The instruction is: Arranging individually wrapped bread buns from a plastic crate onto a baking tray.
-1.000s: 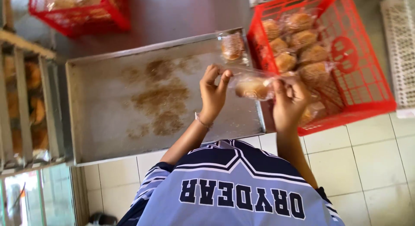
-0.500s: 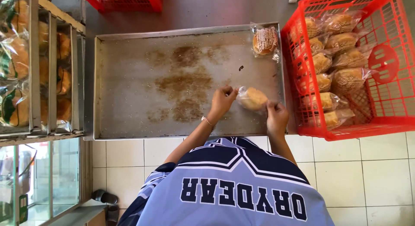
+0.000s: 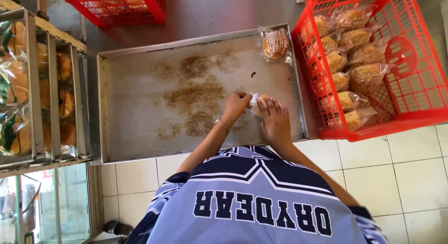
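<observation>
A bagged bun (image 3: 256, 103) in clear plastic lies on the large metal baking tray (image 3: 135, 104), near its right side. My left hand (image 3: 236, 105) pinches the bag's left end with closed fingers. My right hand (image 3: 275, 119) lies flat over the bun and covers most of it. A second bagged bun (image 3: 275, 43) sits at the tray's far right corner. The tray's floor carries brown crumb stains.
A red plastic crate (image 3: 410, 99) with several bagged buns stands right of the tray. Another red crate (image 3: 116, 8) is at the top left. A glass-fronted metal rack (image 3: 42, 85) with wrapped buns stands at the left. White floor tiles (image 3: 396, 178) lie below.
Both hands brought the bagged bun down from in front of the crate onto the tray. My right hand now presses on it. The camera view has shifted.
</observation>
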